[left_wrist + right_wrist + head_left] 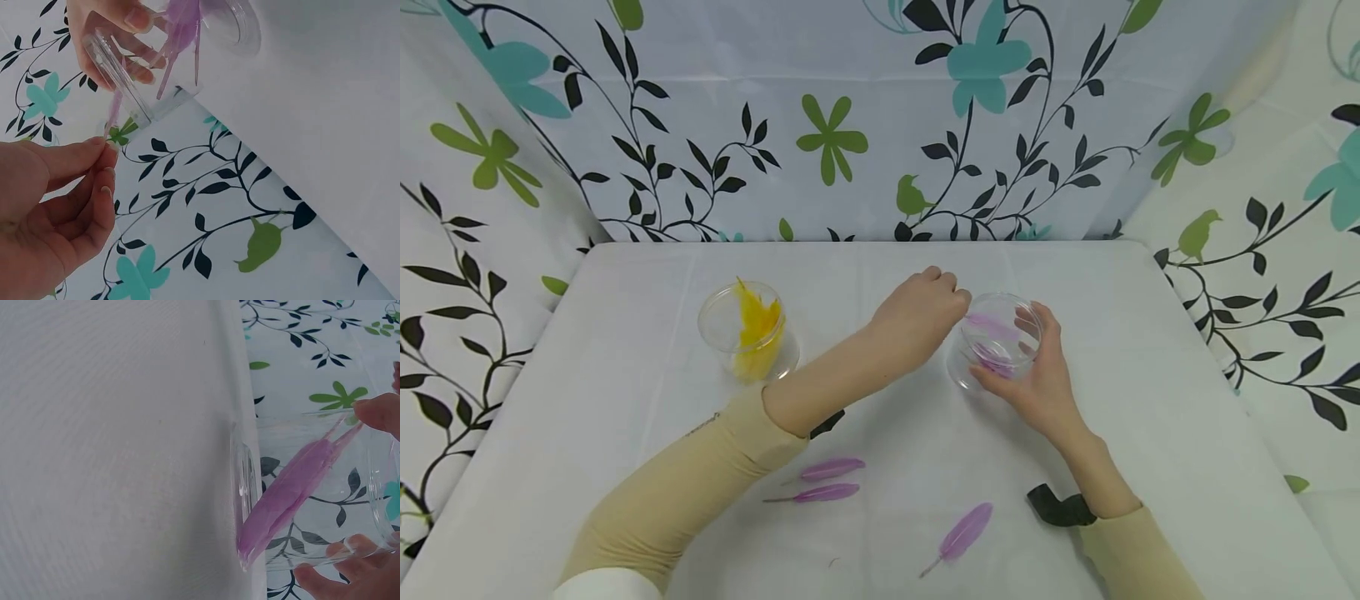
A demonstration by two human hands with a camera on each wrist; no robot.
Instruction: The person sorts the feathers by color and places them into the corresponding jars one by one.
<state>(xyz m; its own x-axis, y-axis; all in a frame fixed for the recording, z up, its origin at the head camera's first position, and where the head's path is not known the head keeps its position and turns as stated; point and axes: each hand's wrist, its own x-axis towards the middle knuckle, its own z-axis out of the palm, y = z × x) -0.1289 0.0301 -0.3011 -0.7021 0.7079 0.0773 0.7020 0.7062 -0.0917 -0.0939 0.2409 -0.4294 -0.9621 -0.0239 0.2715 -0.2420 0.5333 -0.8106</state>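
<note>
My left hand (917, 321) pinches a purple feather (115, 107) by its quill end, just over the mouth of a clear cup. The feather's other end reaches past the rim. My right hand (1048, 392) grips that clear cup (300, 553) from the right side, thumb and fingers spread around its wall near the rim. Several purple feathers (290, 487) lean inside the cup, their quills toward the mouth. On the white table, two purple feathers (827, 493) lie below my left forearm, and another purple feather (966, 531) lies near the front.
A second clear cup (713, 325) with yellow feathers (758, 321) inside stands at the left, close to my left forearm. The white table (1150, 350) ends at the back against a patterned curtain (850, 58). A tiny shred (833, 562) lies near the front.
</note>
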